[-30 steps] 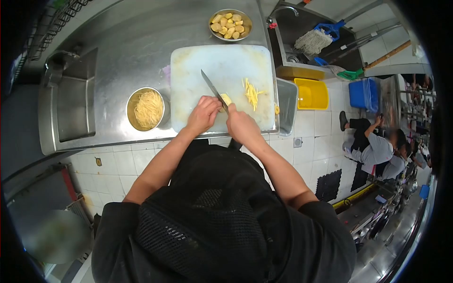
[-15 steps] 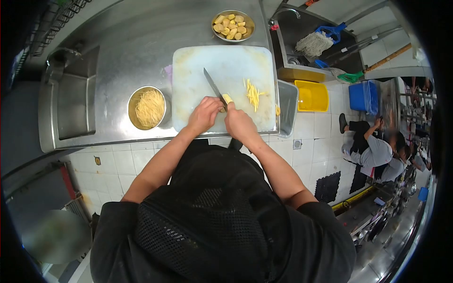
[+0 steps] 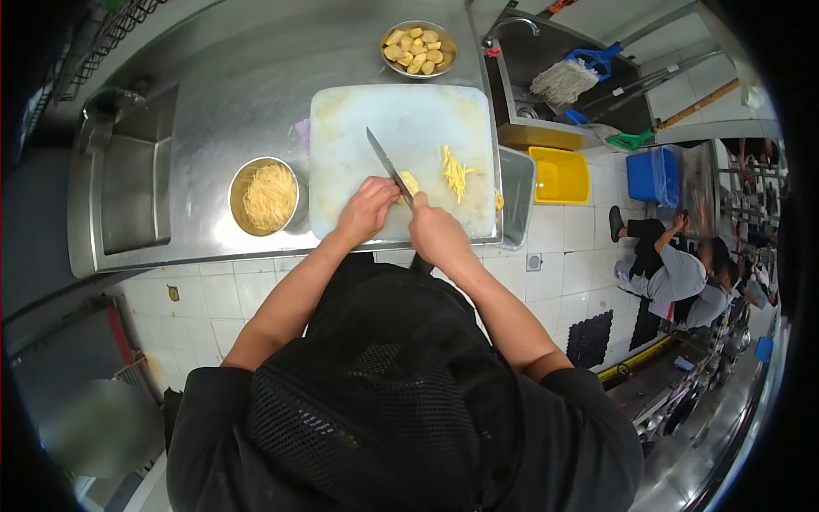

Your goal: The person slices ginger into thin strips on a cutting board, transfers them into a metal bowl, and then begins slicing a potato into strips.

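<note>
My right hand [image 3: 438,235] is wrapped round the handle of a kitchen knife [image 3: 386,159], its blade slanting to the far left across the white cutting board [image 3: 350,115]. Just left of the blade, my left hand [image 3: 367,209] has its fingers curled in, holding a pale yellow piece of what looks like peeled ginger [image 3: 410,182]. Part of that piece shows beyond the blade; fingers and knife cover the rest. A small pile of thin yellow strips [image 3: 455,174] lies on the board's right side.
Left of the board stands a metal bowl of fine shreds [image 3: 269,198]; behind it, a bowl of peeled chunks [image 3: 418,49]. A sink [image 3: 136,188] is at far left. Grey [image 3: 517,196] and yellow [image 3: 560,175] tubs stand right. Another person [image 3: 670,264] crouches farther off.
My right hand and the knife handle have shifted slightly toward me and right, and more of the yellow piece shows beside the blade. My left hand stays nearly in place.
</note>
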{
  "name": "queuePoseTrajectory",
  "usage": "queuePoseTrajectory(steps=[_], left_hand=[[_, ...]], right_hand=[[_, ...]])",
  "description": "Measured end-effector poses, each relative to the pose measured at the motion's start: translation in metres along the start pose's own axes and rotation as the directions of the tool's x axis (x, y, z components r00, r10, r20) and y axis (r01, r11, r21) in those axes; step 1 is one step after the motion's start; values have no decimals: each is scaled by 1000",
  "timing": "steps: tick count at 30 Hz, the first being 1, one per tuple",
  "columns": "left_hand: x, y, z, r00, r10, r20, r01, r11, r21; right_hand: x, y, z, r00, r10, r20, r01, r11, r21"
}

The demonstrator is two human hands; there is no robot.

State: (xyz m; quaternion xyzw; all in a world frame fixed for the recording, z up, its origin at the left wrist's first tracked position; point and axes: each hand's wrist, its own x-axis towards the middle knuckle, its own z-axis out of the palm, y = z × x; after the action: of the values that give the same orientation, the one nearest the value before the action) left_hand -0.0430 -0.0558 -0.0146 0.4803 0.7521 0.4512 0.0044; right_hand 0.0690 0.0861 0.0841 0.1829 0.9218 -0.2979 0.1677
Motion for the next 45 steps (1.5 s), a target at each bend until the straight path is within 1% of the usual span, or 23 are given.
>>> queuePoseTrajectory(steps=[2, 3, 5, 8, 9, 11, 12, 14, 18, 20, 21, 23, 26, 28, 30, 33, 35, 36, 38, 40, 41, 43, 45], left_hand=[[0, 2, -3, 1000, -11, 11, 11, 1000, 2], [0, 3, -3, 1000, -15, 25, 15, 1000, 1], [-1, 0, 0, 1000, -12, 22, 12, 1000, -6], [1, -1, -2, 1000, -2, 28, 3, 1000, -8], [0, 0, -3, 999, 1, 42, -1, 1000, -13], [1, -1, -2, 1000, -4, 30, 4, 1000, -1], [-3, 1, -1, 999, -23, 27, 23, 1000, 8], [-3, 0, 1, 1000, -13, 22, 13, 1000, 5], [-1, -1, -2, 1000, 10, 29, -10, 1000, -4], [0, -2, 0, 1000, 6, 13, -7, 1000, 3], [-4, -1, 1, 1000, -8, 7, 8, 1000, 3], [-2, 0, -1, 1000, -7, 21, 7, 1000, 2], [-6, 2, -1, 999, -11, 36, 11, 1000, 10], [-1, 0, 0, 1000, -21, 23, 20, 1000, 15], [-3, -1, 0, 1000, -5, 25, 5, 1000, 17], [-3, -1, 0, 1000, -16, 22, 16, 1000, -7], [-11, -6, 2, 1000, 21, 17, -21, 1000, -7], [-8, -11, 4, 998, 58, -8, -58, 998, -3], [-10, -12, 5, 999, 44, -6, -44, 999, 16], [-6, -8, 4, 1000, 8, -7, -8, 999, -38], [-7, -10, 4, 1000, 0, 17, 1, 999, -50], [-4, -10, 2, 1000, -8, 20, 9, 999, -44], [-5, -6, 2, 999, -29, 27, 30, 999, -37]], right_hand=[[-18, -2, -18, 998, 16, 59, -15, 1000, -17], [-15, 1, -9, 998, 17, 62, -16, 1000, -18], [-1, 10, 18, 1000, 13, 3, -13, 1000, -1], [16, 8, 20, 999, -2, -44, 3, 999, 34], [6, 5, 16, 999, 5, -44, -3, 999, 40], [-12, -1, -5, 1000, 8, 17, -8, 1000, -1], [-8, 6, 6, 1000, 10, 23, -10, 1000, -4], [9, 21, 37, 991, -77, -106, 80, 997, 23], [11, 6, 18, 988, -83, -134, 89, 995, 43], [-9, -5, -4, 1000, -12, -18, 12, 1000, -16], [-3, 1, 6, 1000, -12, -14, 11, 1000, -19], [15, 18, 36, 984, -89, -157, 101, 993, 68], [18, 15, 20, 993, -72, -97, 79, 995, 67], [0, 5, 4, 995, -59, -76, 63, 997, 41], [-4, 5, 9, 998, -33, -45, 34, 999, 24], [20, 15, 32, 994, -27, -105, 33, 998, 60], [23, 17, 34, 982, -98, -159, 118, 985, 122], [28, 23, 38, 975, -109, -192, 132, 985, 110], [33, 30, 52, 957, -152, -247, 187, 975, 124], [27, 23, 43, 968, -140, -207, 168, 978, 121], [22, 21, 37, 963, -153, -221, 181, 977, 114], [9, 14, 20, 991, -87, -105, 96, 992, 85], [-12, 8, 2, 996, -66, -61, 70, 995, 66]])
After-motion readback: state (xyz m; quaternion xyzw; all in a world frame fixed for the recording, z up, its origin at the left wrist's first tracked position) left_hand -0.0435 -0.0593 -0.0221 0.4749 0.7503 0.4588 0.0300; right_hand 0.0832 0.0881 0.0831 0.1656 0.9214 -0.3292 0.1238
